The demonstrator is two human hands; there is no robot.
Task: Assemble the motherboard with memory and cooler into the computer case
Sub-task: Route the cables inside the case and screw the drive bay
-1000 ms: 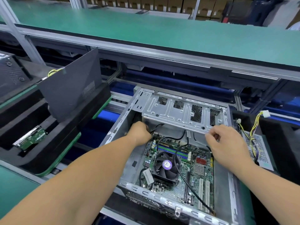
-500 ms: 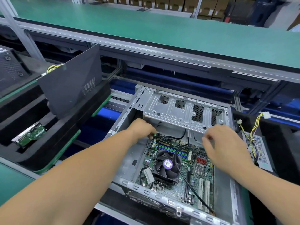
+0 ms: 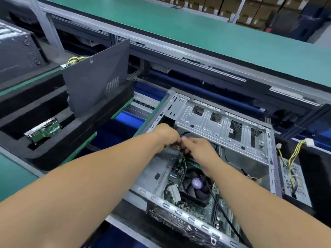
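Case (image 3: 222,126) holds mobo (image 3: 179,169) w/ cooler (image 3: 196,185); both hands' fingers (image 3: 186,140) meet inside, grip unclear.

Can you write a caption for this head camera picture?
Two hands, left hand and right hand, meet over the motherboard inside the open computer case.

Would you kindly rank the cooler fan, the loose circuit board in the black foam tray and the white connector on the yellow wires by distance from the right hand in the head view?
1. cooler fan: nearest, just below the right hand, inside the case.
2. white connector: farther, off to the right, outside the case.
3. circuit board: farthest, far left in the foam tray.
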